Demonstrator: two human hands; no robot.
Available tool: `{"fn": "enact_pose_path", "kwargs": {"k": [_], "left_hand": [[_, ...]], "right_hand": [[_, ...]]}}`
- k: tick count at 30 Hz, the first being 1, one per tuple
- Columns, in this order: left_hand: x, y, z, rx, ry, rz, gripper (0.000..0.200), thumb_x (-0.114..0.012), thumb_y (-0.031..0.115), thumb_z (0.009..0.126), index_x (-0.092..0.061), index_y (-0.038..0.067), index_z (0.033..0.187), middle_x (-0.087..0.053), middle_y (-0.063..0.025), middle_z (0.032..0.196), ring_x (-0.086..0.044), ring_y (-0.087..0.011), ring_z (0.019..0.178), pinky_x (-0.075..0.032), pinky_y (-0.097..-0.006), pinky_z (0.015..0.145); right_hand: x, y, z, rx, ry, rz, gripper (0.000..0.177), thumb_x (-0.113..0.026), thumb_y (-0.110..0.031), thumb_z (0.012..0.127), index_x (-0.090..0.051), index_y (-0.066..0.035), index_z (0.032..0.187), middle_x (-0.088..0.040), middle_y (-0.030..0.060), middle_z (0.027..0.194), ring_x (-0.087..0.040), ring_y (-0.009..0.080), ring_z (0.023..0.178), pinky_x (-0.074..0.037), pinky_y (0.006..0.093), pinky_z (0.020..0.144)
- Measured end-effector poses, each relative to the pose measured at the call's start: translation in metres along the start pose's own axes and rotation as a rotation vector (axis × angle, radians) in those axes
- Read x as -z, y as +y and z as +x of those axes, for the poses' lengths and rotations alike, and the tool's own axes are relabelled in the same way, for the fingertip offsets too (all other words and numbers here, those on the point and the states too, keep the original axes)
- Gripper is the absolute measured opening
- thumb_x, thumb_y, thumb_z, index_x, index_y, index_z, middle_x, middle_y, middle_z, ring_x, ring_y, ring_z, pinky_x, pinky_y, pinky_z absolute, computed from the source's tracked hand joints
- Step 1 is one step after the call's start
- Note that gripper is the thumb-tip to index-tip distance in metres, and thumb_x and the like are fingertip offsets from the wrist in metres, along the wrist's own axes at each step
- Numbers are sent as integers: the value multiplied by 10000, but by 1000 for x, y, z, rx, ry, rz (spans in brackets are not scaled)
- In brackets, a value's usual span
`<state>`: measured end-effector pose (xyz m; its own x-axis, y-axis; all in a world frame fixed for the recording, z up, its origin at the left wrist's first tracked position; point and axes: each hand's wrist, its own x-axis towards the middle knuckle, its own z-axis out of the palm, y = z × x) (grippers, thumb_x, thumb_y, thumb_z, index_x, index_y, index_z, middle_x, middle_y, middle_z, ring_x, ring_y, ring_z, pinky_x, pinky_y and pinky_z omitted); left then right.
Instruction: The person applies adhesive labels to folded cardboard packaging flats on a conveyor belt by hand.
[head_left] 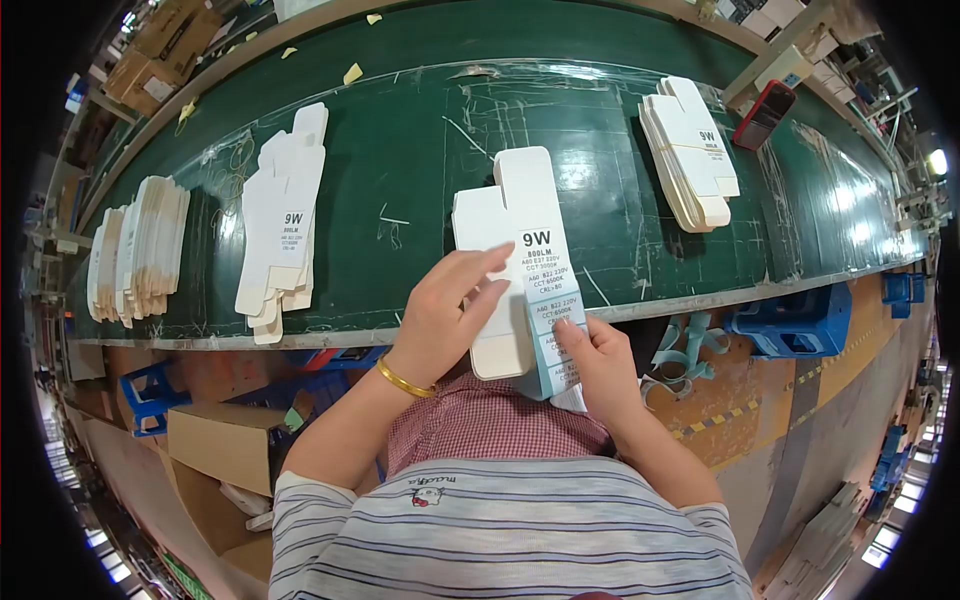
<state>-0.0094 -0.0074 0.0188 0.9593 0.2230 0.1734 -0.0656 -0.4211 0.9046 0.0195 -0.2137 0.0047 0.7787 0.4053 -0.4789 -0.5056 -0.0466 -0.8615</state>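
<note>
In front of me on the green table lies a stack of flat white cartons (488, 225); the top one is printed "9W 800LM". My left hand (447, 302), with a gold bangle at the wrist, hovers over the left part of this stack, thumb and fingers apart and nothing between them. A blue-backed strip of printed labels (556, 308) runs across the lower right of the top carton and hangs past the table edge. My right hand (603, 365) pinches the strip between thumb and fingers. One label reading "B22 220V" shows on the carton just below its print.
More flat cartons (285, 215) are piled to the left, with further bundles (140, 245) beyond. A banded bundle (686, 150) lies right, near a red phone (765, 115). Blue stools (795, 325) and peeled backing strips (690, 345) are below the table edge; an open cardboard box (220, 440) stands left.
</note>
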Motion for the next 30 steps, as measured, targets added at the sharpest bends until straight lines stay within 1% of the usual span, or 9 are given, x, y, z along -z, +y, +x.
{"fn": "enact_pose_path", "kwargs": {"k": [2, 3, 4, 7, 11, 17, 20, 23, 30], "left_hand": [[5, -9, 1, -195, -58, 201, 310, -647, 10, 835, -692, 43, 1140, -640, -91, 969, -619, -198, 817, -521, -320, 723], [6, -13, 0, -291, -88, 300, 314, -648, 3, 822, -696, 46, 1130, -631, -92, 956, -614, -213, 822, -520, -329, 721], [4, -22, 1, -412, -123, 344, 352, -657, -6, 773, -703, 51, 1117, -604, -87, 898, -587, -238, 798, -505, -339, 700], [2, -26, 3, -429, -189, 376, 367, -657, -15, 754, -707, 50, 1112, -587, -71, 864, -571, -221, 778, -485, -340, 685], [-1, -28, 5, -446, -186, 390, 416, -626, -29, 732, -672, 26, 1142, -559, -59, 842, -531, -227, 759, -477, -341, 701], [-2, -26, 8, -361, -225, 374, 402, -638, -32, 759, -675, 14, 1157, -547, -69, 843, -523, -226, 778, -465, -345, 706], [-2, -25, 8, -358, -222, 382, 399, -635, -28, 763, -670, 7, 1159, -543, -68, 840, -512, -226, 768, -462, -345, 702], [-3, -25, 8, -355, -226, 386, 398, -636, -22, 764, -669, 8, 1159, -540, -68, 839, -507, -225, 762, -459, -345, 702], [-2, -22, 9, -340, -237, 392, 400, -634, -18, 766, -663, 3, 1164, -544, -70, 846, -508, -228, 764, -456, -346, 708]], "right_hand": [[-2, 3, 8, -107, -2, 173, 271, -603, -186, 975, -636, 52, 1099, -688, 61, 915, -622, 86, 757, -511, 244, 678], [-4, 1, 9, -132, 12, 183, 267, -603, -186, 975, -635, 53, 1090, -690, 67, 920, -629, 92, 759, -517, 246, 676], [-8, -2, 13, -163, 30, 190, 264, -604, -185, 974, -634, 54, 1081, -693, 73, 925, -637, 97, 761, -523, 247, 673], [-11, -6, 16, -194, 59, 210, 251, -601, -181, 974, -631, 52, 1065, -695, 80, 928, -645, 102, 761, -531, 251, 664], [-13, -6, 20, -227, 83, 265, 238, -600, -180, 975, -632, 44, 1049, -695, 82, 921, -648, 104, 753, -531, 252, 651], [-16, -14, 20, -290, 121, 245, 229, -593, -182, 978, -632, 38, 1029, -694, 81, 903, -644, 103, 733, -531, 259, 644], [-16, -14, 20, -280, 119, 261, 228, -587, -183, 981, -632, 36, 1027, -692, 81, 901, -641, 101, 731, -529, 259, 645], [-14, -10, 20, -271, 87, 263, 248, -579, -175, 985, -622, 55, 1066, -687, 98, 959, -640, 106, 777, -527, 258, 680], [-14, -10, 20, -277, 95, 275, 241, -585, -175, 983, -630, 49, 1061, -689, 88, 951, -638, 103, 780, -525, 256, 684]]}}
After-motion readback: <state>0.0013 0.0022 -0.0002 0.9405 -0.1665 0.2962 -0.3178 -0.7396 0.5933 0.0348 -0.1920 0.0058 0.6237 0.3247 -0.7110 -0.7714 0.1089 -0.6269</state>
